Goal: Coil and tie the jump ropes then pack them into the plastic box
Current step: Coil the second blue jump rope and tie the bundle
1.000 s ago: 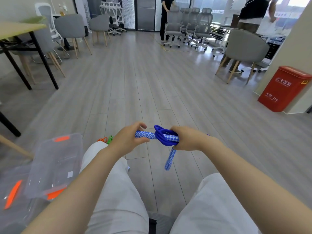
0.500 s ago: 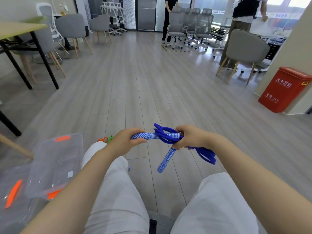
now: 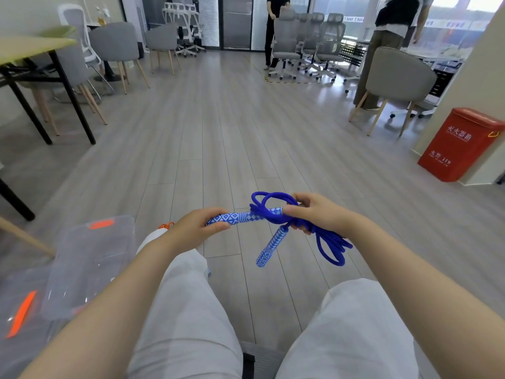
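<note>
Stretching away under grey chairs (image 3: 393,75) and a red box (image 3: 461,144) near the right wall, the grey plank floor (image 3: 218,138) carries the clear plastic box (image 3: 90,265) beside the left knee. The blue jump rope (image 3: 273,212) is held above the floor: one patterned handle is pinched by the left hand (image 3: 195,228), the cord bundle is gripped by curled fingers of the right hand (image 3: 319,212). Since half a second ago, the loops are seen hanging lower, the second handle dangling.
</note>
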The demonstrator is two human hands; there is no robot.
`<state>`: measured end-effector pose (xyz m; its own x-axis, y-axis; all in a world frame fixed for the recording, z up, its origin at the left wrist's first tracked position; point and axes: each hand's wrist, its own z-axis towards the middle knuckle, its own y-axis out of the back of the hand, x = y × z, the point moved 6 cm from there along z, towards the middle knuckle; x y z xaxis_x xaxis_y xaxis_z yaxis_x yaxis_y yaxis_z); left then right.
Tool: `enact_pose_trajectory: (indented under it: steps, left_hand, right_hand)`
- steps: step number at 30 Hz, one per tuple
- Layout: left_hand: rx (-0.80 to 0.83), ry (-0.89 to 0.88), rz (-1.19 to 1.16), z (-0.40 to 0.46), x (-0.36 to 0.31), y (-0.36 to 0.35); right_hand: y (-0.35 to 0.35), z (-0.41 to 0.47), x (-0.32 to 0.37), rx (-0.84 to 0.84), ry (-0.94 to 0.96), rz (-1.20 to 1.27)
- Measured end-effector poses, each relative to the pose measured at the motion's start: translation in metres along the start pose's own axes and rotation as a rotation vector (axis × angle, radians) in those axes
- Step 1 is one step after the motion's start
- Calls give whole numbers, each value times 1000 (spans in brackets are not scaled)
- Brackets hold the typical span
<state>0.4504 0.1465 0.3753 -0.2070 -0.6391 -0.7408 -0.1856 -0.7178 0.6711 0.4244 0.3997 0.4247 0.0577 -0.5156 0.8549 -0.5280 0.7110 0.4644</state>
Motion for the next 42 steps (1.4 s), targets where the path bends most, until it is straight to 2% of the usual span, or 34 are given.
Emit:
enact_pose_trajectory:
  steps: [8,19,32,37,42]
  left_hand:
    - [-3,10,36,2,7,4]
    - [-5,43,-41,0,29,16]
    - [-76,146,45,-21,62,61]
    - [-141,140,194,-11,75,79]
    - [-34,188,422,18,83,58]
  right_hand:
    - [22,6,-1,-85,-20,-75]
    - [22,11,8,1,-32,-77]
    - [3,50,35,142,-26,-147]
    - [-1,72,47,170,-4,-131]
    - [-12,100,52,227,22,-74]
